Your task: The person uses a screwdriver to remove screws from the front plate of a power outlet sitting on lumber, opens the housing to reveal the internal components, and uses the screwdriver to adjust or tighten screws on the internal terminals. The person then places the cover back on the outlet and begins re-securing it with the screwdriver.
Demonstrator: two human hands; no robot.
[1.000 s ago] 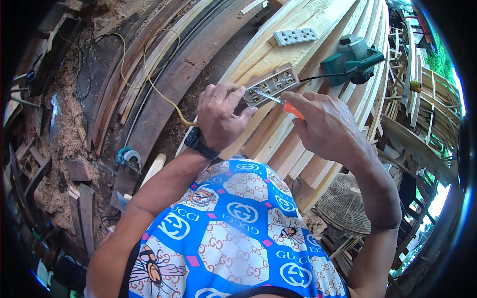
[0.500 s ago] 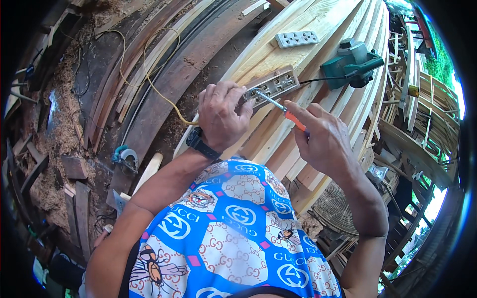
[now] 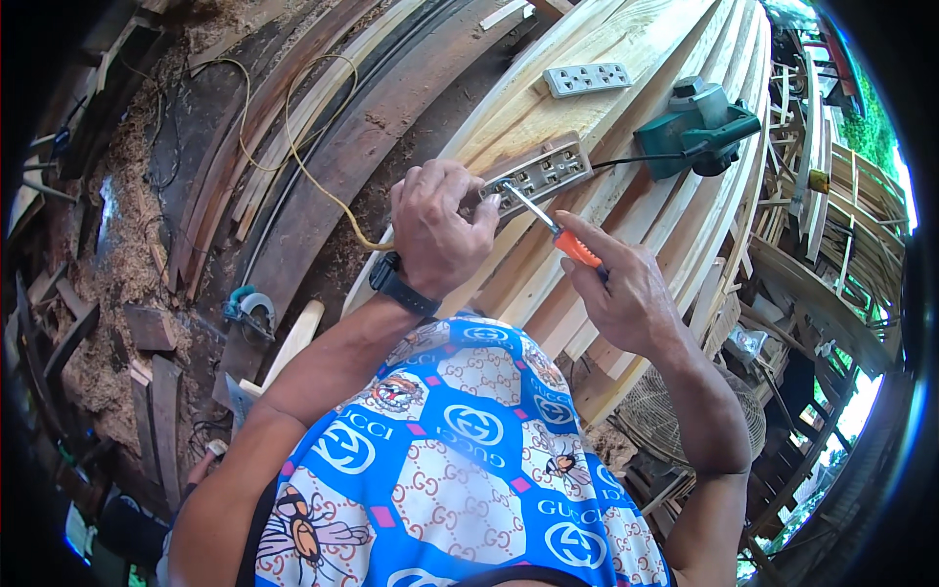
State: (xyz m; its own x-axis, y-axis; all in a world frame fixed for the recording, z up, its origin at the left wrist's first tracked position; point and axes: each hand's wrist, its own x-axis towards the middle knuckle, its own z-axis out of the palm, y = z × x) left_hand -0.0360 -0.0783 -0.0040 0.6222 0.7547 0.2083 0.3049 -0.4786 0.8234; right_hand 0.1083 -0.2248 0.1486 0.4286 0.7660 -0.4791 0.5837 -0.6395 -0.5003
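Note:
My left hand (image 3: 440, 233) is closed around the near end of an opened power strip (image 3: 554, 172), its metal socket contacts exposed. A yellow cord (image 3: 344, 213) leads to that end beside my wrist; a black cable leaves the far end. My right hand (image 3: 626, 295) grips a screwdriver (image 3: 579, 248) by its orange handle. Its shaft points into the strip close to my left fingertips, where the tip meets the contacts. Which part the tip touches is too small to tell. Just beyond, the pale socket cover (image 3: 587, 79) lies on the boards.
A green power tool (image 3: 699, 127) rests right of the strip on long stacked planks (image 3: 626, 29). Dark curved timbers (image 3: 391, 108) and sawdust cover the left. A circular saw (image 3: 254, 311) sits at lower left. Below my right forearm is a round wire fan guard (image 3: 655, 416).
My right hand has shifted slightly down along the screwdriver, showing more of the orange handle. My left hand stays on the power strip.

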